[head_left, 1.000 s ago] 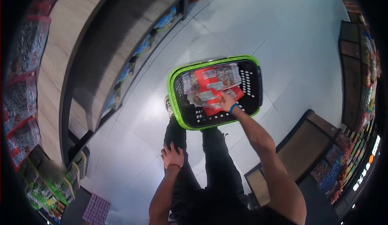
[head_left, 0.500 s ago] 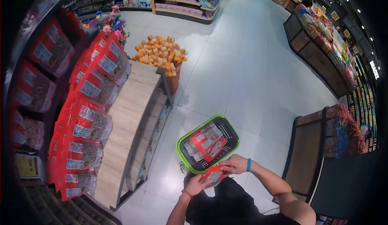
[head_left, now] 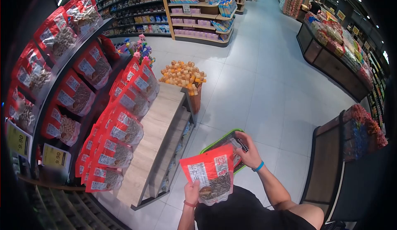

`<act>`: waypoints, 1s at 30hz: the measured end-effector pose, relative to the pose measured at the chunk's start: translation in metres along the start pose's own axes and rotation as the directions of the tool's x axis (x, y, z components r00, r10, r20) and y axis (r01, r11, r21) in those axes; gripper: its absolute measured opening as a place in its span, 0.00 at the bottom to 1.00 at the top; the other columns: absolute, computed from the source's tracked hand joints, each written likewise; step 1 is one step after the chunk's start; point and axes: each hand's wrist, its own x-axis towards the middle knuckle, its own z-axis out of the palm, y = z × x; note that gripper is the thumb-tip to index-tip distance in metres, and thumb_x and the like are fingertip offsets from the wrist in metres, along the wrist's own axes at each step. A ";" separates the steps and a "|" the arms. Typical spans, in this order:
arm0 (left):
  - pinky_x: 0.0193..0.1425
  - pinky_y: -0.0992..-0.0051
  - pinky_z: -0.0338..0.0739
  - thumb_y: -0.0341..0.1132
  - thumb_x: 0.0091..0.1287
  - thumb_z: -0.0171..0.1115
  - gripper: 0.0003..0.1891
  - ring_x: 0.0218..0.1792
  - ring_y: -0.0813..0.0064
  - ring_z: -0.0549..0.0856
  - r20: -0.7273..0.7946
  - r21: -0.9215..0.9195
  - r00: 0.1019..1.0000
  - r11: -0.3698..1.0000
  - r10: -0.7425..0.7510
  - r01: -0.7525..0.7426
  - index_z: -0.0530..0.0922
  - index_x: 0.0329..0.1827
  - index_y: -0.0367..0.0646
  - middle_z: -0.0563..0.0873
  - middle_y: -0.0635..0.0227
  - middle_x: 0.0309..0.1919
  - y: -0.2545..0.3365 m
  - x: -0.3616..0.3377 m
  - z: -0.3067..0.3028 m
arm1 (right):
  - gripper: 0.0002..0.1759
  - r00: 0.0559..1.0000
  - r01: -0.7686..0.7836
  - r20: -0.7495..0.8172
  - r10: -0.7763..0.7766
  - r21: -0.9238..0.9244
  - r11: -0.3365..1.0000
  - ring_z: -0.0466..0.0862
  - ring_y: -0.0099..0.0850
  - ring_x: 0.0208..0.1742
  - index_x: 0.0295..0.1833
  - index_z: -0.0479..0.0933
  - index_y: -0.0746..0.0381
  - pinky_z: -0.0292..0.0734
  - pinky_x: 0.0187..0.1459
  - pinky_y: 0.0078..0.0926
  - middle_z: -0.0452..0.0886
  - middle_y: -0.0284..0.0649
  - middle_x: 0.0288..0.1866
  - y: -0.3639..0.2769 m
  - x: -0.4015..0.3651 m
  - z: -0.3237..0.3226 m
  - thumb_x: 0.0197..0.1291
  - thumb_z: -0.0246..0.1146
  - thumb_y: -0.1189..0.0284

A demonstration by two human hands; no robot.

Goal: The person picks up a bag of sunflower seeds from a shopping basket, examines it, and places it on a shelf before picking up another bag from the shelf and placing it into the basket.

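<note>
In front of my body, my left hand [head_left: 191, 192] is closed on the lower left edge of a red bag of dried food [head_left: 211, 168]. The bag has white labels and a clear window with dark, thin pieces inside. It is held up with its printed front towards me. My right hand [head_left: 249, 151], with a blue band at the wrist, is beside the bag's upper right corner. Its fingers are apart and curved over the shopping basket [head_left: 205, 149], which has a bright green rim. The bag hides most of the basket and what lies in it.
At left, similar red bags [head_left: 113, 153] stand in rows on a wooden display [head_left: 155, 114] and on the shelf behind. Price tags [head_left: 56, 159] hang there. Ahead is a bin of orange and tan items [head_left: 182, 77]. Another display [head_left: 324, 164] stands at right.
The red bag has been raised from low by my lap and turned upright, front towards me. My right hand has come off it and moved up over the basket. The view has tilted up.
</note>
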 end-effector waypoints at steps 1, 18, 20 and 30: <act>0.49 0.76 0.75 0.35 0.73 0.55 0.15 0.44 0.77 0.82 -0.005 0.003 1.000 1.000 0.012 -0.011 0.79 0.51 0.30 0.85 0.64 0.44 0.000 -0.001 0.002 | 0.30 0.994 -0.105 0.041 0.098 0.260 0.960 0.74 0.35 0.65 0.66 0.63 0.65 0.70 0.62 0.33 0.73 0.47 0.64 0.007 -0.007 0.005 0.64 0.62 0.62; 0.56 0.72 0.76 0.28 0.62 0.68 0.24 0.50 0.74 0.83 0.096 -0.286 0.990 0.955 0.107 -0.075 0.72 0.61 0.36 0.83 0.66 0.51 0.011 -0.065 0.024 | 0.21 0.810 -0.489 0.497 0.311 0.280 0.826 0.79 0.18 0.44 0.56 0.77 0.65 0.76 0.48 0.24 0.84 0.32 0.44 -0.007 -0.082 0.024 0.62 0.67 0.64; 0.58 0.71 0.75 0.28 0.62 0.68 0.25 0.52 0.73 0.82 0.081 -0.341 0.989 0.936 0.124 -0.089 0.70 0.62 0.36 0.81 0.66 0.54 0.009 -0.074 0.029 | 0.22 0.812 -0.440 0.522 0.262 0.252 0.862 0.79 0.19 0.45 0.55 0.78 0.65 0.76 0.49 0.24 0.84 0.33 0.44 -0.012 -0.079 0.019 0.61 0.68 0.63; 0.60 0.70 0.74 0.35 0.60 0.71 0.32 0.53 0.72 0.81 0.128 -0.306 0.976 0.943 0.177 -0.131 0.67 0.65 0.34 0.80 0.65 0.56 0.022 -0.052 0.011 | 0.23 0.841 -0.433 0.501 0.206 0.393 0.811 0.79 0.21 0.48 0.56 0.77 0.64 0.76 0.52 0.26 0.83 0.34 0.48 -0.008 -0.083 0.042 0.61 0.69 0.62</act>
